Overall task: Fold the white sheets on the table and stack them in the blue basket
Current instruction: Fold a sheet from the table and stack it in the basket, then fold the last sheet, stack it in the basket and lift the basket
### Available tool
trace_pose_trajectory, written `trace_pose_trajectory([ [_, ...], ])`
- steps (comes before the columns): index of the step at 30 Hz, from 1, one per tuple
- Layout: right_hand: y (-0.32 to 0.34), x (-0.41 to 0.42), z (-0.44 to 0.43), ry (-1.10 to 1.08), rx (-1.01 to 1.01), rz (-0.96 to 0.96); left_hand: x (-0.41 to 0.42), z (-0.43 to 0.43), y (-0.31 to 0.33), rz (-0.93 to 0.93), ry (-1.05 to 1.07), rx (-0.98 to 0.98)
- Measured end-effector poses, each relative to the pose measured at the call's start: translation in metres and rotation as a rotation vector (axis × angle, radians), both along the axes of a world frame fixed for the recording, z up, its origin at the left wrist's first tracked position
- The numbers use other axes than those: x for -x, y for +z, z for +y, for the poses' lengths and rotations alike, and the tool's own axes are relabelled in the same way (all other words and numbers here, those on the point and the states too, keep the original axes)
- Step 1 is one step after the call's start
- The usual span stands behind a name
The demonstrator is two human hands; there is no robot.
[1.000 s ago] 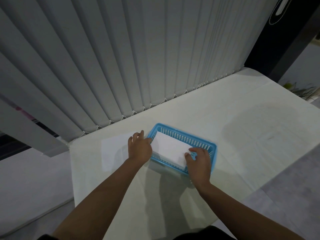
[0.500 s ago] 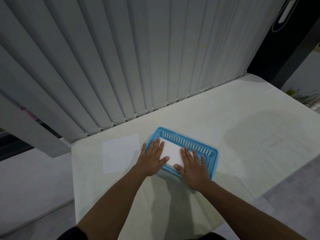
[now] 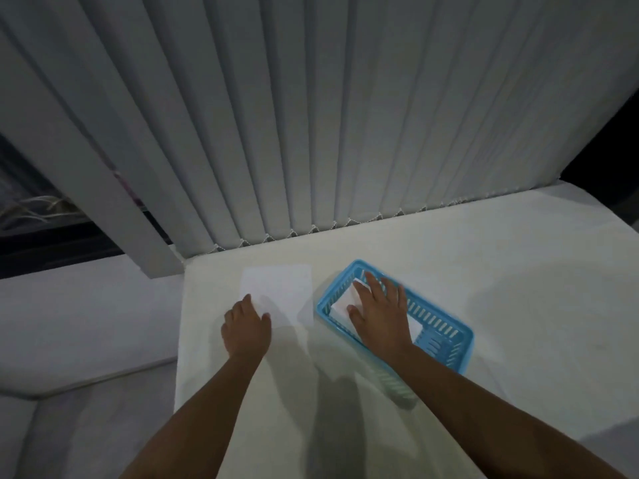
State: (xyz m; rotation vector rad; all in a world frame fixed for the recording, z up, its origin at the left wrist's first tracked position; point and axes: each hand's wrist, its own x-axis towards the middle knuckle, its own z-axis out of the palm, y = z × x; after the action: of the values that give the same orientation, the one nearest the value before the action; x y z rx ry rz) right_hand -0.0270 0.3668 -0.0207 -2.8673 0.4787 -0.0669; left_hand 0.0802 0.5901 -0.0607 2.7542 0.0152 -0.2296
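A blue slotted basket (image 3: 446,335) sits on the white table, right of centre. Inside it lies a folded white sheet (image 3: 344,302), mostly covered by my right hand (image 3: 378,311), which presses flat on it with fingers straight and spread. To the left of the basket an unfolded white sheet (image 3: 280,288) lies flat on the table. My left hand (image 3: 246,328) rests at that sheet's near left corner, fingers touching its edge; whether they pinch it is hidden.
The white table (image 3: 484,264) runs back to grey vertical blinds (image 3: 311,115) along its far edge. Its left edge is close to my left hand, with a lower pale surface (image 3: 86,323) beyond. A dark opening shows at far left.
My left hand left the basket and moved left to the flat sheet's near corner. My right hand slid further into the basket over the folded sheet. The camera view shifted left.
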Motion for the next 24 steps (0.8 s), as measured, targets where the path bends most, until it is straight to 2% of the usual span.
trace_pose_trajectory([
  [6, -0.005, -0.084, 0.036, 0.267, 0.065, 0.097, -0.020, 0.016, 0.006, 0.184, 0.234, 0.103],
  [10, -0.020, -0.142, 0.061, 0.432, 0.078, 0.232, -0.029, 0.012, 0.003, 0.221, 0.302, 0.108],
  [15, -0.040, -0.181, 0.093, 0.586, 0.098, 0.340, -0.041, 0.015, -0.006, 0.264, 0.375, 0.268],
  [19, -0.046, -0.197, 0.107, 0.659, 0.089, 0.369, -0.052, 0.024, -0.011, 0.277, 0.275, 0.271],
  [22, -0.038, -0.210, 0.109, 0.712, 0.081, 0.366, -0.057, 0.040, -0.005, 0.227, 0.124, 0.121],
  [24, -0.029, -0.218, 0.110, 0.724, 0.059, 0.373, -0.059, 0.053, 0.004, 0.131, 0.003, -0.008],
])
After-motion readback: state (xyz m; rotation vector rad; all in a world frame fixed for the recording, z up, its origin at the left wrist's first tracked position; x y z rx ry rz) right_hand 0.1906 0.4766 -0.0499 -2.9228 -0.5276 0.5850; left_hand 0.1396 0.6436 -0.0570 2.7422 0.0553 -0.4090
